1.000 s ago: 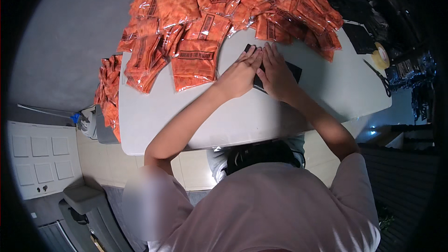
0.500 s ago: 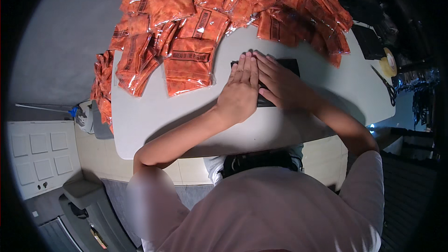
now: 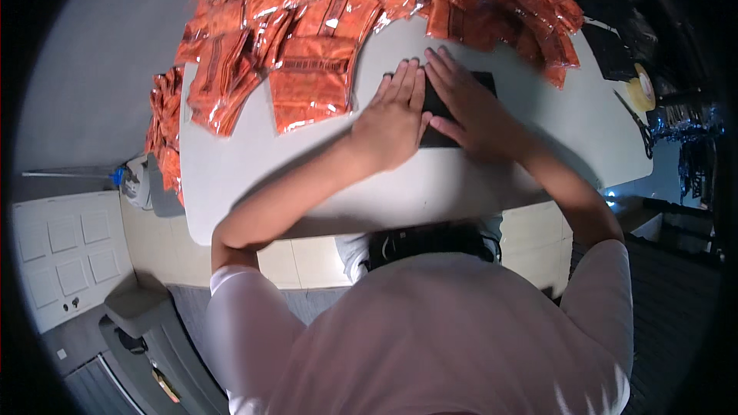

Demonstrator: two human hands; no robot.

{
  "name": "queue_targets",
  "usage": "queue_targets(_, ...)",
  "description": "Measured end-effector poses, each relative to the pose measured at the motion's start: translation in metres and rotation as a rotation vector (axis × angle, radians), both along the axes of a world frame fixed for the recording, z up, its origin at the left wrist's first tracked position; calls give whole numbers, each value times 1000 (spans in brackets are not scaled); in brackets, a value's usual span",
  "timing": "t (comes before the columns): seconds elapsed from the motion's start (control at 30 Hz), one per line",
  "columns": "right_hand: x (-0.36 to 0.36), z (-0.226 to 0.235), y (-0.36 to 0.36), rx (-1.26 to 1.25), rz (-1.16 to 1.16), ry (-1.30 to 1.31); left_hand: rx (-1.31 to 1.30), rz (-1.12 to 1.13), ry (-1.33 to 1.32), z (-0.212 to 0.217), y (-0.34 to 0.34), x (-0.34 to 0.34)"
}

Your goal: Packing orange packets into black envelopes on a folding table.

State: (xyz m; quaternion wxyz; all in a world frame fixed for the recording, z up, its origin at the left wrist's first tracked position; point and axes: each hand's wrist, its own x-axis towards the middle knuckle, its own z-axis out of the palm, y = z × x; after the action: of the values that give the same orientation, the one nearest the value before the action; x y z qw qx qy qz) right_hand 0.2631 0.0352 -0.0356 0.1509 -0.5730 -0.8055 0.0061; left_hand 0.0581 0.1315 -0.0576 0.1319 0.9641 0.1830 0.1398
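Many orange packets (image 3: 311, 81), too many to count, filled the upper left and top of the frame. At centre, the left hand (image 3: 392, 119) and right hand (image 3: 469, 107) lay flat, fingers stretched, pressing one black pouch (image 3: 480, 84) on the white table (image 3: 254, 177).

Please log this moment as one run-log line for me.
left hand: flat on black flat item | right hand: flat on same item | orange packets: heaped beside it | white table
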Motion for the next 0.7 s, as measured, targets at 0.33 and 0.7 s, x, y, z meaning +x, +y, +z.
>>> queue_targets(0.33, 0, 3, 6, 52, 13, -194, 98, -32, 269, 9, 7, -11)
queue_targets(0.7, -5, -10, 7, 38, 62, -48, 82, -15, 292, 12, 5, -7)
